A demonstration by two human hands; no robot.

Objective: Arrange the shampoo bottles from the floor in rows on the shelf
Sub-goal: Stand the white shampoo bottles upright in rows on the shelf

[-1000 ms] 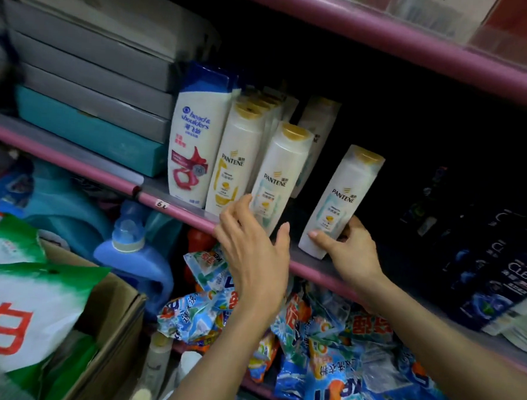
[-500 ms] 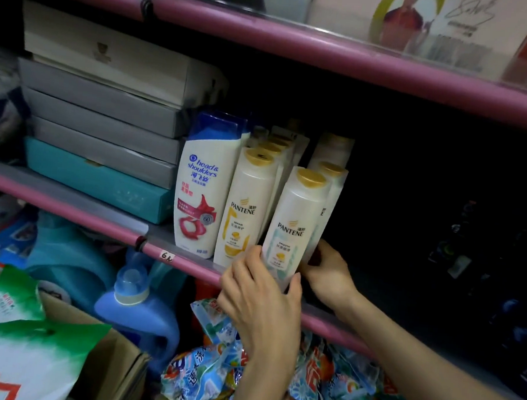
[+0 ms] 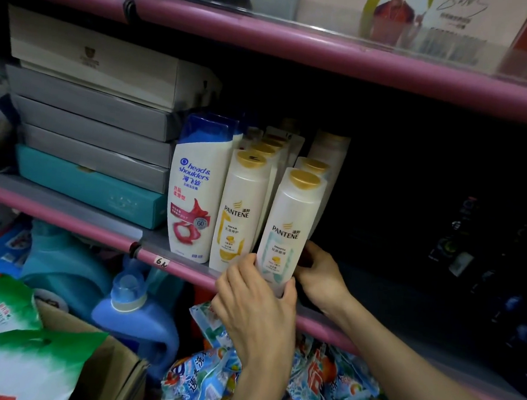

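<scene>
Nearest the camera, at lower left, an open cardboard box [image 3: 116,374] holds green-and-white detergent bags [image 3: 16,360]. Beside it stands a blue detergent jug [image 3: 139,322], and to its right lies a heap of colourful washing-powder sachets [image 3: 207,381] under the pink-edged shelf [image 3: 181,272].

The left hand [image 3: 255,306] reaches up to the shelf edge, its fingers and thumb wrapped round the base of the front Pantene Smooth bottle [image 3: 288,227], which stands slightly tilted at the shelf's front. The right hand [image 3: 321,273] sits just right of that bottle's base, fingers curled against its side; whether it truly grips the bottle cannot be told.

Touching the bottle's left is a Pantene Repair bottle [image 3: 239,210] heading a row of gold-capped bottles running back. Another gold-capped bottle [image 3: 313,167] stands directly behind the held one. Left of these is a Head & Shoulders bottle [image 3: 195,191]. Further left, a teal box [image 3: 90,186] carries a stack of grey boxes [image 3: 94,123]. Dark bottles [image 3: 460,247] stand dimly at far right.
</scene>
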